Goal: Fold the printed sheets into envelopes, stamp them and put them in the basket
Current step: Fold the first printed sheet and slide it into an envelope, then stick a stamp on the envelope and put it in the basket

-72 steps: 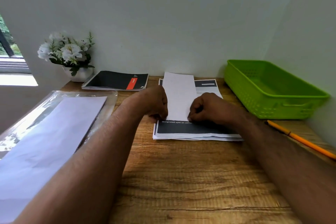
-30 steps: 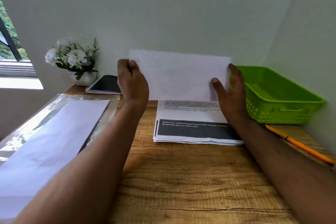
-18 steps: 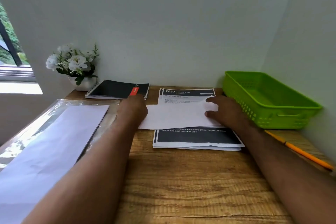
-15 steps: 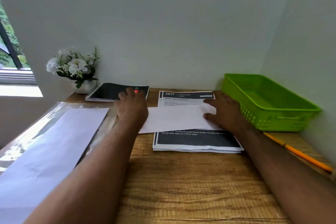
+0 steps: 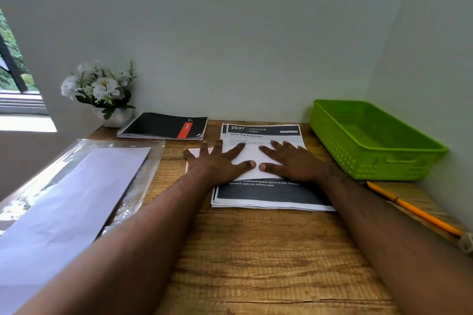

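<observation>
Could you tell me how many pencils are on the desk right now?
1: a yellow pencil lies at the desk's right edge, just in front of the green basket. Nothing else pencil-like shows.

A wooden desk (image 5: 256, 250) carries a stack of printed sheets (image 5: 271, 197), a green basket (image 5: 378, 161), a yellow pencil (image 5: 414, 211), a black notebook (image 5: 158, 126), a flower pot (image 5: 115, 117) and plastic-wrapped envelopes (image 5: 64, 202).

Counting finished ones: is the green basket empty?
Looks empty: the basket shows only bare green floor; the near corner is hidden by its wall.
</observation>
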`<state>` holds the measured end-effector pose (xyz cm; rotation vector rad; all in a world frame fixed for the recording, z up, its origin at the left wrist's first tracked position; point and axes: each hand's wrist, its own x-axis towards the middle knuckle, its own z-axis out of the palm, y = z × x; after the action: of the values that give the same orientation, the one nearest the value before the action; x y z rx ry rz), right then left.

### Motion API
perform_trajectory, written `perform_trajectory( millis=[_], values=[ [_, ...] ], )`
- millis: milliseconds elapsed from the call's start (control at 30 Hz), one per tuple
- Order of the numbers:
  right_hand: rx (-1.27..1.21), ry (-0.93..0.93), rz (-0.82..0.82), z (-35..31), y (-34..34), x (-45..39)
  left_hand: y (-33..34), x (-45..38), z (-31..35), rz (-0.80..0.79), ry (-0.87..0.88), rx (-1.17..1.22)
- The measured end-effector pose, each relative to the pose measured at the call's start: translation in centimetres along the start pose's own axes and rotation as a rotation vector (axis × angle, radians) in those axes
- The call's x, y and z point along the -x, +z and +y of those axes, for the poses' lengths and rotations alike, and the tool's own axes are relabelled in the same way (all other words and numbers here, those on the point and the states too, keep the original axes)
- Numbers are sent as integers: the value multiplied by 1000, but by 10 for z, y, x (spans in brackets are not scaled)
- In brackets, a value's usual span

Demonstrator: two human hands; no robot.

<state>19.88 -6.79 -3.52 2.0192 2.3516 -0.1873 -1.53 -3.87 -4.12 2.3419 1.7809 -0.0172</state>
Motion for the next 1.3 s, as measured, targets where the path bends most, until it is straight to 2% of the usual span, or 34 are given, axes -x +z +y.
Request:
perform_trajectory(
  millis=[333, 400, 467, 533, 600, 700, 767, 867, 933, 1000, 1100, 1167, 1300],
  values=[
    [33, 33, -69, 2, 2, -6, -5, 3, 1, -56, 19, -2],
    [40, 32, -33, 1, 4, -4, -4, 9, 3, -6, 11, 6],
    [51, 36, 4, -2, 4, 1, -5, 16, 9, 135, 31, -51],
    [86, 24, 86, -6, 0, 10, -8, 26, 24, 286, 115, -101],
    [71, -31, 233, -9, -9, 23, -10, 36, 44, 368, 220, -12],
    [-142, -76, 432, -1, -30, 74, -11, 52, 79, 426, 363, 180],
    [-244, -43, 496, 14, -43, 121, -8, 64, 106, 485, 521, 283],
    [-308, 84, 540, 42, -52, 195, 3, 86, 158, 405, 774, 300],
    [-350, 201, 543, 64, -49, 233, 14, 97, 190, 306, 858, 282],
    [-351, 341, 457, 83, -40, 263, 20, 107, 216, 221, 920, 342],
    [-294, 397, 315, 96, -22, 284, 28, 117, 238, 142, 941, 416],
    [-278, 405, 281, 101, -13, 287, 32, 118, 243, 91, 919, 427],
    [-373, 402, 360, 101, -11, 281, 32, 115, 228, 63, 854, 525]
  ],
)
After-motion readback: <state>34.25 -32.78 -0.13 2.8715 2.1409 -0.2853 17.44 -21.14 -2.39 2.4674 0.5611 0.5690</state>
